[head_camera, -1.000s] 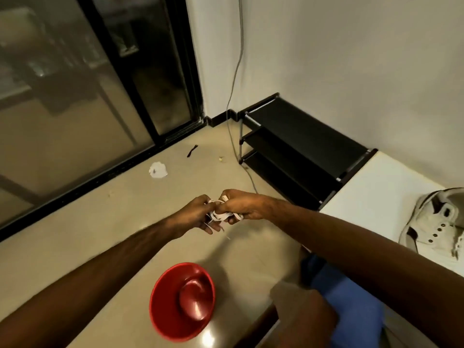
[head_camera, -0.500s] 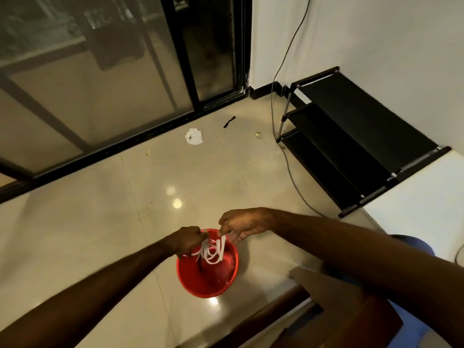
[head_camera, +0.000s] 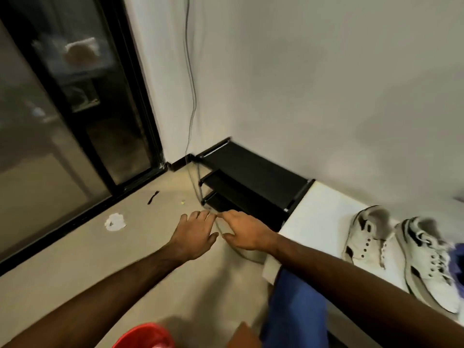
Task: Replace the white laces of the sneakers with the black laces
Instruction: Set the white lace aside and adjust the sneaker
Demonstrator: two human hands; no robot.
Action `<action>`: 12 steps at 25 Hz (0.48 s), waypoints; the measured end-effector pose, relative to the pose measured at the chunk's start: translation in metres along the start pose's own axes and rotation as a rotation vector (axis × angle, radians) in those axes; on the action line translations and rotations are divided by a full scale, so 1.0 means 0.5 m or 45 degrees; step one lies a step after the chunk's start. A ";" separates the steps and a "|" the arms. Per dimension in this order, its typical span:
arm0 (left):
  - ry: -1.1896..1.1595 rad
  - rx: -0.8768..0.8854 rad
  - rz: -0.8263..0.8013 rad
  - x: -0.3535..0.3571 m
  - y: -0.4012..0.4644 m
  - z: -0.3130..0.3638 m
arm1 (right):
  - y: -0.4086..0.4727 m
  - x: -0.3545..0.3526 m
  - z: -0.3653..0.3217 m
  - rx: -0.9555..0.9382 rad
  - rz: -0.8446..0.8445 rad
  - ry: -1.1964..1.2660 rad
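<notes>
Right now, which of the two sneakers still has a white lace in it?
The right sneaker, nearest the frame's right edge: white lace crosses its eyelets. The left sneaker, nearer the black rack, shows bare eyelet holes.

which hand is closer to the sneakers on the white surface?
Right. The right hand hovers open over the floor just short of the white surface's corner, the sneakers further to its right. The left hand, also open, is beyond it, further from the sneakers.
</notes>
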State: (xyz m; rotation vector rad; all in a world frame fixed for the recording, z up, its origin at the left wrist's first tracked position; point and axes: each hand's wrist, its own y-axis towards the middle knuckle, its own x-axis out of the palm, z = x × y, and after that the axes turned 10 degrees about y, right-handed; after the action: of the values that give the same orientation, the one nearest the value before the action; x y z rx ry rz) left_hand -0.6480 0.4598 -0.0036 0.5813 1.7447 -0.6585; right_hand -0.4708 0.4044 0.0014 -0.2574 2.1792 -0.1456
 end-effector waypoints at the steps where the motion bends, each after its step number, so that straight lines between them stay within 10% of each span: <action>1: 0.024 0.055 0.061 -0.056 0.050 0.058 | -0.046 -0.056 0.046 0.037 0.132 -0.030; 12: 0.090 0.779 0.273 -0.264 0.291 0.703 | -0.573 -0.223 0.510 0.690 0.861 0.240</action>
State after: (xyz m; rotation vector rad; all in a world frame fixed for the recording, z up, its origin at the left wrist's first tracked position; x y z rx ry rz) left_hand -0.2733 0.3157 0.0277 1.2053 1.5031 -1.0324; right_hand -0.1629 0.1503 -0.0018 0.8162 2.1941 -0.3728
